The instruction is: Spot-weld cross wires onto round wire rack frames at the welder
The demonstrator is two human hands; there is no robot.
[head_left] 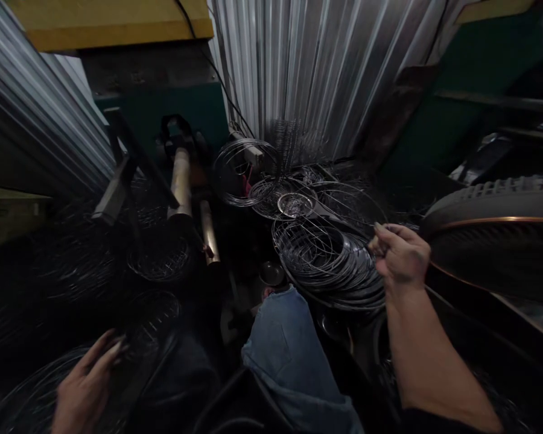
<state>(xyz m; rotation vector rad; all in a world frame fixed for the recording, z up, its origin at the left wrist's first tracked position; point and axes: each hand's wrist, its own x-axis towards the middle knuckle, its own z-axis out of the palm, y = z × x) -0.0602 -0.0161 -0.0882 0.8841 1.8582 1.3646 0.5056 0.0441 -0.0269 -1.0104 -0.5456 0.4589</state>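
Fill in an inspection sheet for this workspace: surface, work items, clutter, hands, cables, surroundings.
Surface: largely lost in shadow; condition cannot be told.
Work items: stacked wire coils lie beside the right hand; a thin wire arcs toward its fingertips.
Clutter: a round dish and a wire ring beyond the stack.
Hands: right pinches the thin wire; left is near dark coils, its fingertips too blurred to tell if it holds anything.
Cables: one black cable hangs down past the yellow-and-green machine.
Surroundings: corrugated wall behind; round ribbed housing at right.
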